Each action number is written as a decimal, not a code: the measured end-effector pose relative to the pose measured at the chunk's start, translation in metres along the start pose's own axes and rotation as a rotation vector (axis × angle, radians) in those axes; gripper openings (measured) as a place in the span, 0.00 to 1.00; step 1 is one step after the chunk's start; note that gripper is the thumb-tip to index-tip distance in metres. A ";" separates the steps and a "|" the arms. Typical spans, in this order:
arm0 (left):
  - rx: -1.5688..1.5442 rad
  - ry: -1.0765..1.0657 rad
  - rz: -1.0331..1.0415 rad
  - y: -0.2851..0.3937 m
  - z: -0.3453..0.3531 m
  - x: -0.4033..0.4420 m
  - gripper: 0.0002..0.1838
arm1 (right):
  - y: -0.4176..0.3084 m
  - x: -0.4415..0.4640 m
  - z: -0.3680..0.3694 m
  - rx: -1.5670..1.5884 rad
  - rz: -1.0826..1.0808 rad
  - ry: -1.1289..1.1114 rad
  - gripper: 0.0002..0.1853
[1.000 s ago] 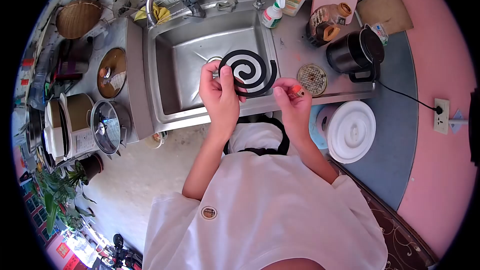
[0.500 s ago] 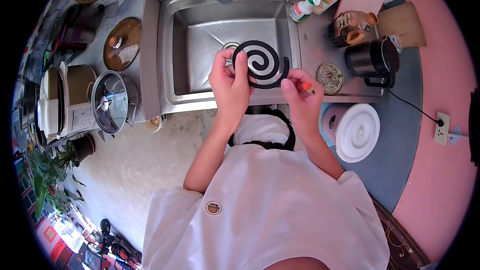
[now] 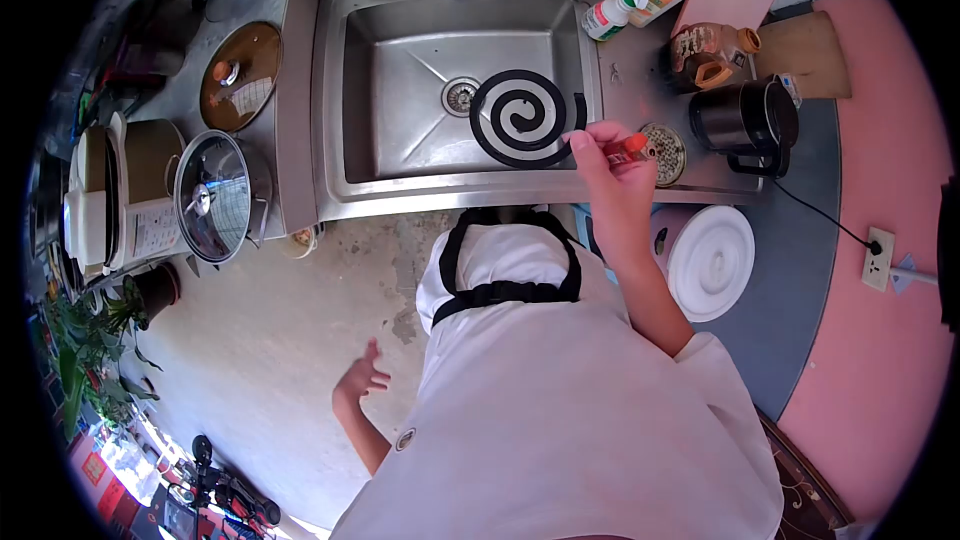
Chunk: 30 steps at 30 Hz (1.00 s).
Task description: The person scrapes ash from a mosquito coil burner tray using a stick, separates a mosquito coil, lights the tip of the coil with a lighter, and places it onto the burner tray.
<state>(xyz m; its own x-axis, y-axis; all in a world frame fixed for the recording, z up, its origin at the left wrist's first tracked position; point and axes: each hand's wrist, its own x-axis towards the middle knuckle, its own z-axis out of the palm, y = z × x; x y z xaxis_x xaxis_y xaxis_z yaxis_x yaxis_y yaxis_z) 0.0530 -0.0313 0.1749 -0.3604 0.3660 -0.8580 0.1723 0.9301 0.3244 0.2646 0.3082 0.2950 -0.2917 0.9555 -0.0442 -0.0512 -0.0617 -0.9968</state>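
A black spiral coil [image 3: 522, 120] hangs over the right part of the steel sink [image 3: 400, 70]. My right hand [image 3: 615, 175] pinches the coil's outer end between thumb and fingers, and also holds a small red lighter [image 3: 628, 149] in the same grip. Low on the left, away from the counter, my left hand [image 3: 362, 377] has its fingers spread and holds nothing. Just right of my right hand, a round patterned tin [image 3: 664, 154] lies on the counter.
A black kettle [image 3: 740, 125], a brown jug [image 3: 705, 55] and a spray bottle [image 3: 612, 15] stand on the right counter. Below it is a white-lidded bucket [image 3: 711, 263]. Pots, one a glass-lidded pot [image 3: 215, 198], line the left counter.
My left hand has let go of the coil and moved down and left, away from the sink. The coil now hangs from my right hand alone.
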 end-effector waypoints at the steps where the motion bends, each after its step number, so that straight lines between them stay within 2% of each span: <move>1: -0.071 0.079 0.073 0.025 -0.006 -0.019 0.24 | -0.002 0.003 0.005 0.036 -0.004 -0.035 0.05; 3: -0.263 0.316 0.363 0.086 -0.021 -0.042 0.19 | 0.002 0.002 0.011 0.006 0.050 -0.095 0.05; 4: -0.370 0.475 0.625 0.118 -0.025 -0.042 0.11 | 0.003 -0.001 0.017 0.014 0.032 -0.131 0.05; 5: -0.550 0.411 0.782 0.140 -0.035 -0.036 0.14 | 0.004 -0.005 0.020 0.018 0.016 -0.161 0.05; 7: -0.669 0.438 1.121 0.197 -0.053 -0.042 0.20 | 0.001 -0.010 0.025 0.003 -0.013 -0.213 0.05; 9: -0.676 0.149 1.180 0.229 -0.071 -0.044 0.25 | -0.006 -0.016 0.026 -0.024 -0.004 -0.320 0.04; 11: -0.576 -0.091 1.183 0.245 -0.070 -0.042 0.25 | -0.008 -0.019 0.028 -0.013 -0.025 -0.326 0.04; 12: -0.569 -0.128 1.176 0.254 -0.067 -0.048 0.20 | -0.009 -0.021 0.027 -0.033 -0.055 -0.347 0.04; 13: -0.563 -0.136 1.182 0.253 -0.066 -0.046 0.20 | -0.010 -0.021 0.026 -0.054 -0.085 -0.365 0.04; 16: -0.592 -0.172 1.043 0.258 -0.058 -0.043 0.10 | -0.015 -0.025 0.027 -0.044 -0.076 -0.337 0.04; 19: -0.641 -0.206 1.014 0.260 -0.047 -0.036 0.11 | -0.013 -0.029 0.026 0.017 -0.010 -0.320 0.04; 21: -0.606 -0.237 0.967 0.260 -0.047 -0.035 0.10 | -0.006 -0.027 0.020 -0.051 -0.062 -0.342 0.04; 23: -0.586 -0.226 0.943 0.259 -0.042 -0.032 0.08 | -0.006 -0.030 0.020 -0.026 0.010 -0.262 0.04; 25: -0.593 -0.225 0.983 0.258 -0.035 -0.025 0.07 | -0.006 -0.030 0.022 0.001 0.025 -0.252 0.04; 27: -0.806 -0.207 0.922 0.259 -0.024 -0.018 0.07 | -0.004 -0.033 0.021 0.028 0.044 -0.245 0.04; 29: -0.853 -0.172 0.954 0.263 -0.016 -0.013 0.06 | -0.002 -0.036 0.018 -0.097 0.112 -0.331 0.05; 30: -0.949 -0.154 0.938 0.265 -0.014 -0.011 0.06 | -0.006 -0.038 0.019 -0.124 0.032 -0.399 0.09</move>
<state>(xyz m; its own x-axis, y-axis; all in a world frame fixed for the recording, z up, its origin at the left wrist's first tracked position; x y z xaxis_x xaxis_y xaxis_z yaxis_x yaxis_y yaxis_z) 0.0898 0.2110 0.2762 -0.3409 0.9234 -0.1765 -0.4244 0.0164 0.9053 0.2582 0.2669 0.3041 -0.6397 0.7654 -0.0698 0.0719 -0.0309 -0.9969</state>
